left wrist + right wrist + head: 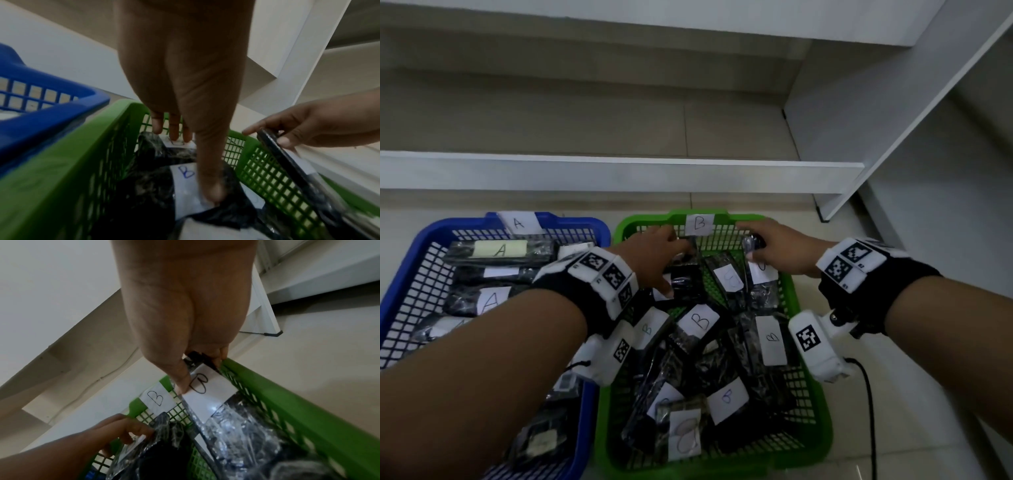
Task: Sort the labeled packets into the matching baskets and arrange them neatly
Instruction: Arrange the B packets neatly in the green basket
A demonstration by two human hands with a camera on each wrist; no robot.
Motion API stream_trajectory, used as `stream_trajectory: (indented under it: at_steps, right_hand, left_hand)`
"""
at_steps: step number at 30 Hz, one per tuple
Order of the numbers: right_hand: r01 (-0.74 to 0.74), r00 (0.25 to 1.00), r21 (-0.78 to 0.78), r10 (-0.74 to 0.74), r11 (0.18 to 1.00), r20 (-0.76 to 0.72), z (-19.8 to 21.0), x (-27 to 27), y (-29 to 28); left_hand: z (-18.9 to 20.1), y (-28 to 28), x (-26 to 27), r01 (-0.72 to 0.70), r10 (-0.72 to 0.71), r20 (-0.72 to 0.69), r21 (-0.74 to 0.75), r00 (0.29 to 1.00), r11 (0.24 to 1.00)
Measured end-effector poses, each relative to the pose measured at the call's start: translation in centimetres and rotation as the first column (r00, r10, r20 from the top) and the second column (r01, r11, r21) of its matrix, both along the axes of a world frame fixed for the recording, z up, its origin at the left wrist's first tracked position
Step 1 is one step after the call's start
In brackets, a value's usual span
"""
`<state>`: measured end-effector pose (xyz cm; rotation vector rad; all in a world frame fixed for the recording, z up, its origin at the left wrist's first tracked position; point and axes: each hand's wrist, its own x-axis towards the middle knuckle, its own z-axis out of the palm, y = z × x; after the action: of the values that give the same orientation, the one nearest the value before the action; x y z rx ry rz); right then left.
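The right hand (185, 331) pinched the far end of a B packet (207, 394) along the right wall of the green basket (811, 346), its length running front to back. The left hand (654, 253), fingers curled, held another packet (164, 439) at the back wall.

A shop or stockroom is suggested: bare white shelving (619, 171) is seen beyond the grip, above a tiled floor (928, 428), with lettered sorting baskets (822, 411) set below.
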<state>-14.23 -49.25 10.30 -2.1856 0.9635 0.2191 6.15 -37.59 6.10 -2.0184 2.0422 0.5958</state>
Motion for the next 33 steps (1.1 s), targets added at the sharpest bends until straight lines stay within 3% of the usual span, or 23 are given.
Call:
stream_trajectory:
  at_steps: [3,6,8,10,12,14,15,18,21,24,26,28,30,33]
  right_hand:
    - [0.184,0.966,0.008,-0.182,0.983,0.181,0.0,1.5,0.4]
    - [0.261,0.929,-0.026,-0.243,0.965,0.278,-0.2,3.4,0.7]
    - [0.294,0.883,0.037,-0.286,0.955,0.372,-0.3,4.5,1.0]
    - [0.267,0.863,0.091,-0.28,0.959,0.42,-0.2,5.6,1.4]
    - [0.185,0.886,0.125,-0.22,0.975,0.408,0.0,6.8,2.1]
    - [0.142,0.901,0.174,-0.2,0.974,0.385,0.0,8.0,2.8]
    - [0.146,0.904,0.193,-0.211,0.97,0.373,-0.1,8.5,3.1]
    - [0.193,0.91,0.167,-0.24,0.967,0.338,-0.6,9.5,3.6]
    - [0.243,0.927,-0.002,-0.231,0.97,0.295,-0.3,8.9,3.0]
    - [0.038,0.997,-0.29,-0.053,0.956,-0.046,-1.0,6.8,1.7]
    - [-0.155,0.949,-0.281,0.063,0.947,-0.31,-2.4,5.5,1.9]
    - [-0.237,0.895,-0.226,0.121,0.945,-0.429,-4.2,4.7,2.7]
    - [-0.21,0.897,-0.254,0.083,0.944,-0.435,-5.7,4.2,3.3]
    - [-0.118,0.922,-0.318,-0.016,0.941,-0.388,-7.0,4.1,3.6]
  left_hand:
    - [-0.5,0.7,-0.1,-0.077,0.077,-0.002,-0.086,0.997,0.993]
    - [-0.9,1.9,0.3,-0.125,0.127,-0.003,-0.204,0.992,0.971]
    - [-1.3,2.8,1.0,-0.18,0.154,-0.118,-0.265,0.981,0.947]
    - [-0.9,3.4,1.4,-0.365,0.228,-0.425,-0.277,0.876,0.889]
    - [0.0,3.7,1.6,-0.547,0.284,-0.683,-0.202,0.673,0.812]
    - [1.0,3.4,2.0,-0.621,0.303,-0.797,-0.113,0.523,0.775]
    - [1.3,3.1,2.3,-0.625,0.302,-0.808,-0.102,0.506,0.774]
    - [1.7,2.5,3.2,-0.572,0.28,-0.723,-0.191,0.632,0.798]
    - [1.4,2.6,3.2,-0.543,0.308,-0.583,-0.284,0.752,0.79]
    - [0.4,3.2,3.1,-0.387,0.322,-0.221,-0.403,0.921,0.83]
    - [-0.3,3.6,3.2,-0.327,0.322,-0.085,-0.417,0.943,0.848]
    - [-0.5,3.9,3.1,-0.296,0.288,-0.092,-0.477,0.953,0.828]
    - [-0.5,3.9,3.1,-0.22,0.182,-0.123,-0.504,0.976,0.835]
    - [-0.7,3.8,2.9,-0.111,0.065,-0.139,-0.362,0.988,0.926]
